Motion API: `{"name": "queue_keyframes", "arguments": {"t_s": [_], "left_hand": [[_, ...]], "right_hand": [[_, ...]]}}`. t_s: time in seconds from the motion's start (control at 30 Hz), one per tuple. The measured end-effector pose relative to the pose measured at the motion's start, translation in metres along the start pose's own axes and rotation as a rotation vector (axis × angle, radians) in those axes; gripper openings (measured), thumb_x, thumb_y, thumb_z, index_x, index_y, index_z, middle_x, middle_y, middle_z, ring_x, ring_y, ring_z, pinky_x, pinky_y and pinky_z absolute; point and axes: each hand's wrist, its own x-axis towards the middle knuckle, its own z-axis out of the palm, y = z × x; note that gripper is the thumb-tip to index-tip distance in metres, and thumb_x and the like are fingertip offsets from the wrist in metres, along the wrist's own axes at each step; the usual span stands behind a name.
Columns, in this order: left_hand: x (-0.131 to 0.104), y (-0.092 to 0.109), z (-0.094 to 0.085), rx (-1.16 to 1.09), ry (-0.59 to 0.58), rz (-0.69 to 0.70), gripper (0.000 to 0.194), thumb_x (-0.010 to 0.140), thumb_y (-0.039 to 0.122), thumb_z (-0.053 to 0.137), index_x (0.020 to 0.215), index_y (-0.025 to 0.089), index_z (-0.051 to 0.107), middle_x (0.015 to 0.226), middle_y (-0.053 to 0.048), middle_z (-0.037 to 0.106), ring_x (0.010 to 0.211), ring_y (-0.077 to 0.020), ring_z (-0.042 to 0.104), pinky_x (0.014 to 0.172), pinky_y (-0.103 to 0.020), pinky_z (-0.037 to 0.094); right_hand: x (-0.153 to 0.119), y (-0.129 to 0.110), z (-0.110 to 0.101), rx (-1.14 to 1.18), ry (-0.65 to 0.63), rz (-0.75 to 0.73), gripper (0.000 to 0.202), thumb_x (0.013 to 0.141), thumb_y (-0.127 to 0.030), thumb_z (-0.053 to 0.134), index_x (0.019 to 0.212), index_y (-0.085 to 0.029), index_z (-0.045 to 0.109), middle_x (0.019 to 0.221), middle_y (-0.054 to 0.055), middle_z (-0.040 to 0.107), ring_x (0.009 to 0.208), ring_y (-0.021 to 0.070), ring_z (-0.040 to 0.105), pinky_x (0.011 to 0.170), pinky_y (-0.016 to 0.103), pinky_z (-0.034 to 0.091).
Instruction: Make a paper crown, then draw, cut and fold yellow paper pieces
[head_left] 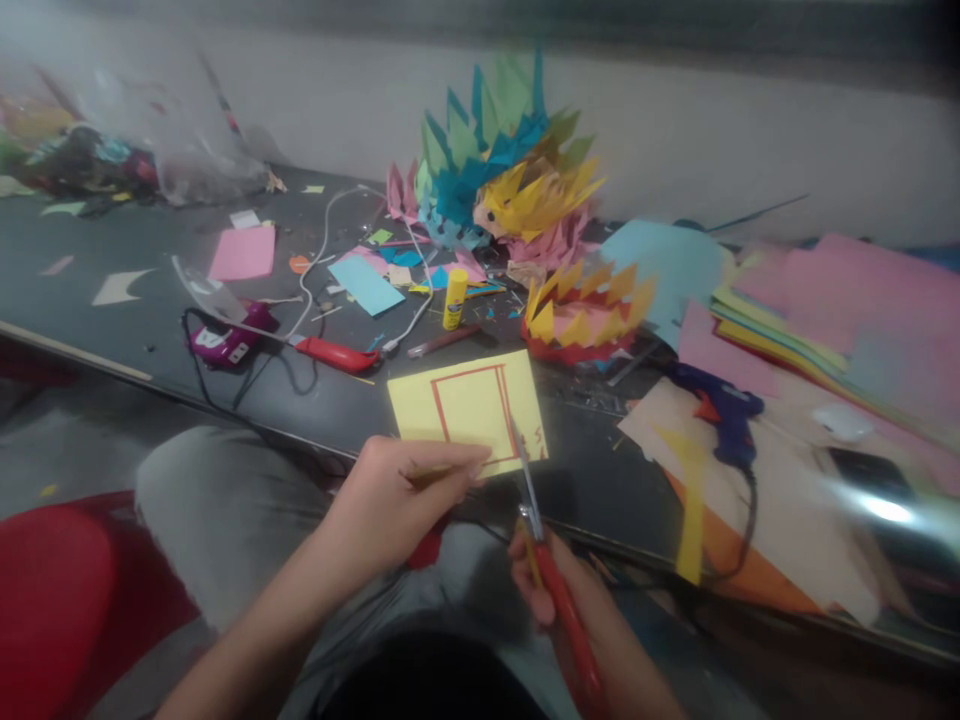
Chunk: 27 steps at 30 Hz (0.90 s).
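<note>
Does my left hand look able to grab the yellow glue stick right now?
Probably not as is: your left hand is pinching the yellow paper. If it let go, likely yes; the glue stick stands upright beyond the paper, with a pen lying between.

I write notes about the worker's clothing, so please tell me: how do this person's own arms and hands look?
The left hand and right hand wear no gloves. No sleeve shows on the left forearm or right forearm. Blur leaves rings uncertain.
</note>
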Motion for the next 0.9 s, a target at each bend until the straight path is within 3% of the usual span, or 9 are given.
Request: {"name": "queue_keyframes", "arguments": {"t_s": [0.17,0.37,0.9], "left_hand": [[-0.001,0.000,-0.001,0.011,0.003,-0.003,0.018,0.080,0.019,0.059,0.088,0.022,0.074,0.079,0.003,0.074,0.066,-0.0097,0.068,0.059,-0.013,0.052],[-0.003,-0.003,0.000,0.041,0.001,0.009,0.018,0.081,0.020,0.059,0.090,0.023,0.074,0.076,0.003,0.074,0.064,-0.0104,0.068,0.056,-0.014,0.051],[-0.008,-0.002,0.002,0.046,-0.032,0.016,0.017,0.081,0.020,0.059,0.088,0.020,0.074,0.083,0.001,0.074,0.071,-0.0149,0.070,0.063,-0.018,0.055]], "right_hand": [[0.004,0.012,-0.002,-0.137,-0.007,-0.010,0.038,0.088,-0.052,0.029,0.086,-0.022,0.053,0.055,-0.002,0.050,0.051,0.0133,0.046,0.055,0.024,0.038],[0.006,0.018,-0.003,-0.231,0.003,-0.132,0.024,0.081,-0.038,0.045,0.098,-0.022,0.051,0.059,-0.002,0.055,0.055,0.0146,0.050,0.057,0.024,0.039],[0.009,0.012,-0.002,-0.290,0.016,-0.011,0.031,0.084,-0.035,0.041,0.108,-0.022,0.053,0.057,-0.001,0.058,0.041,0.0116,0.046,0.043,0.022,0.034]]}}
